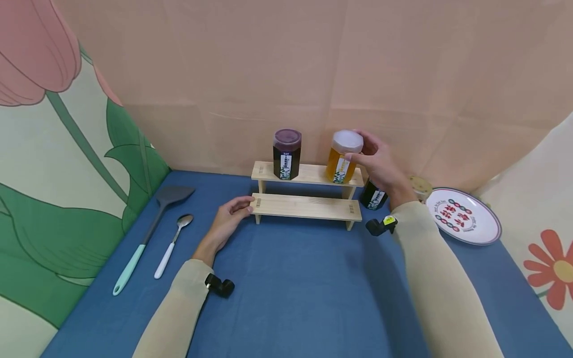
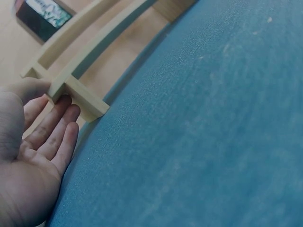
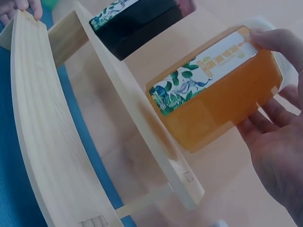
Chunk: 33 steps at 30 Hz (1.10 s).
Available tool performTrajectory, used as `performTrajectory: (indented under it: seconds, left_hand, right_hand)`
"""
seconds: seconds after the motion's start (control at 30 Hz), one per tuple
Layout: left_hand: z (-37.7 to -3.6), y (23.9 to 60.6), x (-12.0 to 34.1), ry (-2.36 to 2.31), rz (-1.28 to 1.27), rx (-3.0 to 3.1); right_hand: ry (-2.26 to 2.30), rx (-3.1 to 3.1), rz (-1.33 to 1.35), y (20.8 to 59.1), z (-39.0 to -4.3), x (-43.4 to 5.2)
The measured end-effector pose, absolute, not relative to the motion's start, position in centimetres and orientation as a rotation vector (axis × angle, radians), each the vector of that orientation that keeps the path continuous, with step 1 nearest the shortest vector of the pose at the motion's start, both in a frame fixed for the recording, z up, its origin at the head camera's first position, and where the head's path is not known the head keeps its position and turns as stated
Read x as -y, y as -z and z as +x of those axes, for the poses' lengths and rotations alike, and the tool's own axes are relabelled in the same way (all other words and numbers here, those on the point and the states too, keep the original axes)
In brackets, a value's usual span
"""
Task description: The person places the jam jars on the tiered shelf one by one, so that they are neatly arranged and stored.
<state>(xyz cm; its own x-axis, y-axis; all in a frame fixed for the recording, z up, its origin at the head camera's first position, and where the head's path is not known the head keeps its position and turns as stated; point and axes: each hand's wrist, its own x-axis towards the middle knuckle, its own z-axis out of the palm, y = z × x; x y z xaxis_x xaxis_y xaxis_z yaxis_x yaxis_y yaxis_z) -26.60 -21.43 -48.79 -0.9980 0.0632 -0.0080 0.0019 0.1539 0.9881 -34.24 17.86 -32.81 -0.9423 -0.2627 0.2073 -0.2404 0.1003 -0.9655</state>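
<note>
My right hand [image 1: 380, 161] grips an amber honey jar [image 1: 337, 164] with a white lid, thumb and fingers round its upper part. In the right wrist view the jar [image 3: 213, 94] is at the upper board, its base at or just over the wood. My left hand [image 1: 228, 219] pinches the left end of the lower board of a two-step wooden rack [image 1: 304, 206]; the left wrist view shows the thumb above and fingers below the board's end [image 2: 59, 87]. A dark jar [image 1: 286, 159] with a purple lid stands on the upper board's left part.
Right of the rack, a dark jar [image 1: 372, 196] is partly hidden by my right hand. Behind my right wrist, a yellowish lid [image 1: 421, 185] shows near an oval white plate [image 1: 483, 226]. A spatula [image 1: 147, 233] and a spoon [image 1: 172, 246] lie at left on the blue cloth.
</note>
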Motion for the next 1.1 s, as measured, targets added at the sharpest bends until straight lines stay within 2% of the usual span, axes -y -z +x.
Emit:
performTrajectory:
  seconds: [0.6,1.1]
  left_hand:
    - [-26.7,48.9,21.5,-1.996,0.076,-2.373]
    - [-27.1,49.2,21.3,-1.989,0.048,-2.378]
  right_hand:
    - [1.997,-2.268,-0.505,34.1,-36.5,-16.3]
    - [1.934,-2.273,-0.544,34.4,-36.7,-16.9]
